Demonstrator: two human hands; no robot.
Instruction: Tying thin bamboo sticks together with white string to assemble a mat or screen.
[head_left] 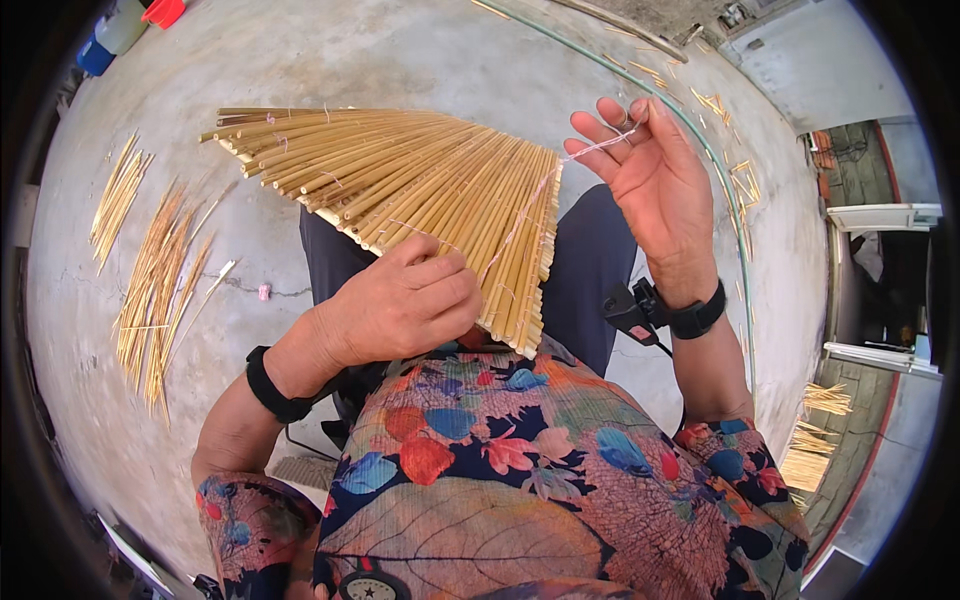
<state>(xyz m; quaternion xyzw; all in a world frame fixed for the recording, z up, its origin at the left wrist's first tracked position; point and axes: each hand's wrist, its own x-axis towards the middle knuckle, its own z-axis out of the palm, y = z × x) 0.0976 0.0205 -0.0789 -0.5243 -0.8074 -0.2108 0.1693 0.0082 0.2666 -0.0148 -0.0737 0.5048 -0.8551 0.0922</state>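
Note:
A fan-shaped mat of straw-coloured reed stalks (420, 180), bound with thin thread, rests across my lap. My left hand (412, 305) is closed on its near edge, with the fingers curled over the stalks. Raised beyond the mat's right end, my right hand (655, 180) pinches a pale pink-white string (597, 146) between thumb and forefinger, its other fingers spread. The string runs taut from the pinch to the mat's upper right corner. From there a twisted strand lies down across the stalks toward my left hand.
Loose stalks (160, 290) lie on the concrete floor (400, 60) at left, with a small pink thread bundle (264, 292) nearby. A green hose (715, 160) curves along the right, past scattered stalk pieces (745, 190). More stalk bundles (808, 468) lie at lower right.

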